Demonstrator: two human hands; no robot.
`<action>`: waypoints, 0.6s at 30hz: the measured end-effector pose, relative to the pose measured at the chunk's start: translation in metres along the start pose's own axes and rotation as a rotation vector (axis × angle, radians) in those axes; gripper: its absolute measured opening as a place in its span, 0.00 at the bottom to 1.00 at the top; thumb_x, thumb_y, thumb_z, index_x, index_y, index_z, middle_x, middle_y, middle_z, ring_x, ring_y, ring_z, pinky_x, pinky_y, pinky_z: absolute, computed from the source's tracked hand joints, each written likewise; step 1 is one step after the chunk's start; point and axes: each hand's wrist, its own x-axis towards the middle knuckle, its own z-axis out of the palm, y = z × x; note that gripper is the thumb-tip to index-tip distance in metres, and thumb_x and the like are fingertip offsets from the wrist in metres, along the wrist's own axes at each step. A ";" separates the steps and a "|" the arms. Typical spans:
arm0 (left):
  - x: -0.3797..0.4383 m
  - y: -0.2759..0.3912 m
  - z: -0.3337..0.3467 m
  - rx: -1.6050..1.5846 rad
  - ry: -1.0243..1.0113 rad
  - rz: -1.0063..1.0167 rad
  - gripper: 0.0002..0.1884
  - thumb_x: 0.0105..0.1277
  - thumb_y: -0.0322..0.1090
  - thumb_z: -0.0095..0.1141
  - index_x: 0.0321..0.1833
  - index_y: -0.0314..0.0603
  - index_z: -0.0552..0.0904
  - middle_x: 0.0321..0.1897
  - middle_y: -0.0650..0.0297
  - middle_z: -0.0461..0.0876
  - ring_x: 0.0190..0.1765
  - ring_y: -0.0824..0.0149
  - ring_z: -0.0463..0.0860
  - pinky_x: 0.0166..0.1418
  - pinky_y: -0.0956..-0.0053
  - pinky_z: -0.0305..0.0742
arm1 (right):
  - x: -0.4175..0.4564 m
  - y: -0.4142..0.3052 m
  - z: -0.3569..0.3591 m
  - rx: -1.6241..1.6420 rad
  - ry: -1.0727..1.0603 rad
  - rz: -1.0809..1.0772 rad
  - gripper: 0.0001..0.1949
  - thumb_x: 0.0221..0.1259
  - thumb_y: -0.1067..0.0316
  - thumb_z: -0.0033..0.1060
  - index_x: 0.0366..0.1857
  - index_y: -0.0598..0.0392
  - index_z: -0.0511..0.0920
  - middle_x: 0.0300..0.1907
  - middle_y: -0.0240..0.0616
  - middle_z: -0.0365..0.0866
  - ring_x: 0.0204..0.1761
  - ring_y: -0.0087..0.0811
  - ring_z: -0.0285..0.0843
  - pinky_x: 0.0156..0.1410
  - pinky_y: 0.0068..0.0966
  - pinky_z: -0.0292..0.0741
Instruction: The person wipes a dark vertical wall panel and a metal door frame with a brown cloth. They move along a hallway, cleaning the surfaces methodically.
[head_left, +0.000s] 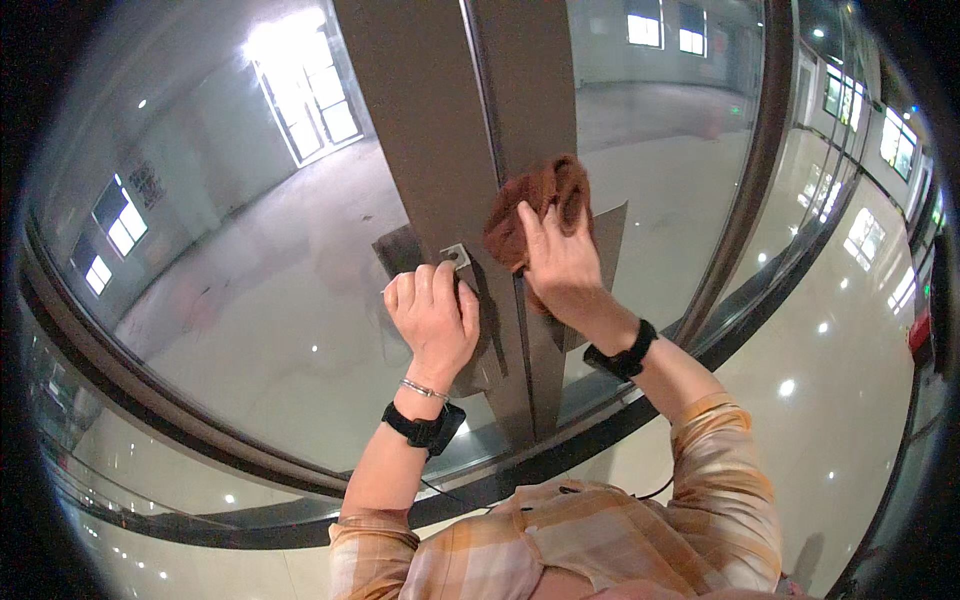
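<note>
A crumpled brown cloth (506, 225) is under my right hand (564, 259), whose fingers press it against the brown door frame (450, 135). The cloth overlaps the seam between the two door leaves. Lower and to the left, my left hand (433, 311) is curled around a door handle. Only the handle's metal end bracket (454, 256) shows above my knuckles; the rest is mostly hidden by the hand.
Large glass panes (285, 300) flank the frame, with reflections and a bare room beyond. A dark sill (600, 427) runs along the bottom. Glossy floor tiles (795, 450) lie to the right. A thin black cable (450, 495) passes near my waist.
</note>
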 end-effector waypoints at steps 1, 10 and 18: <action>-0.001 0.000 -0.001 0.000 -0.009 -0.006 0.13 0.60 0.32 0.59 0.47 0.39 0.81 0.38 0.58 0.77 0.45 0.54 0.75 0.58 0.57 0.65 | -0.006 -0.004 0.006 0.058 -0.090 0.051 0.31 0.58 0.74 0.64 0.68 0.68 0.68 0.50 0.60 0.79 0.51 0.53 0.80 0.66 0.46 0.73; 0.002 0.003 0.001 -0.021 0.017 -0.008 0.13 0.59 0.32 0.58 0.46 0.39 0.81 0.38 0.58 0.76 0.44 0.54 0.75 0.57 0.57 0.65 | -0.149 -0.050 0.040 0.312 -0.493 0.094 0.31 0.62 0.73 0.60 0.71 0.72 0.65 0.66 0.62 0.71 0.69 0.56 0.70 0.76 0.48 0.67; -0.003 -0.001 0.002 -0.054 0.015 -0.012 0.13 0.59 0.35 0.58 0.46 0.39 0.81 0.38 0.58 0.77 0.45 0.54 0.74 0.58 0.56 0.66 | -0.001 -0.041 0.037 0.741 0.205 0.496 0.44 0.58 0.70 0.72 0.78 0.54 0.56 0.64 0.58 0.71 0.63 0.59 0.71 0.66 0.49 0.70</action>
